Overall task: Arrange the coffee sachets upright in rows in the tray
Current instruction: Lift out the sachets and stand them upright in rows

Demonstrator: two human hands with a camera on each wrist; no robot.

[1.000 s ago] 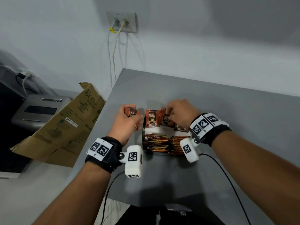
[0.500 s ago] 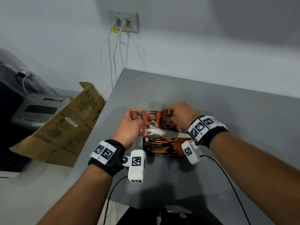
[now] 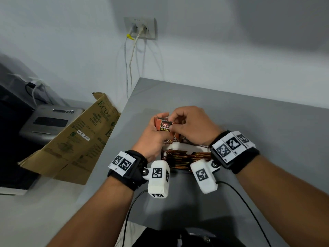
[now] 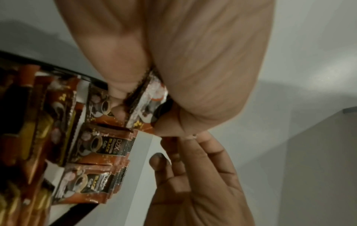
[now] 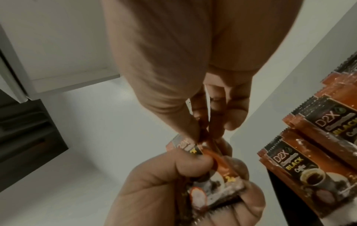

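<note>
My left hand [image 3: 160, 123] grips a small bundle of orange-and-black coffee sachets [image 3: 164, 126] just above the tray's far left corner. Thumb and forefinger of my right hand [image 3: 175, 124] pinch the top edge of one sachet [image 5: 203, 138] in that bundle. The black-rimmed tray [image 3: 179, 146] lies under both hands. At its far side sachets stand upright in rows [image 5: 309, 166], faces toward me. The near half holds a packed row of sachets [image 3: 185, 158] seen edge-on. In the left wrist view the gripped bundle [image 4: 144, 105] hangs beside the upright rows [image 4: 104, 146].
The tray sits on a grey table [image 3: 249, 122] near its left edge. A folded cardboard box [image 3: 76, 139] leans against that edge, with a grey device [image 3: 48, 122] behind it. Cables hang from a wall socket [image 3: 140, 28]. Wires run back from both wrist cameras.
My left hand carried its bundle rightward to above the tray's far left corner. My right hand left the upright row and came across to pinch a sachet in that bundle.
</note>
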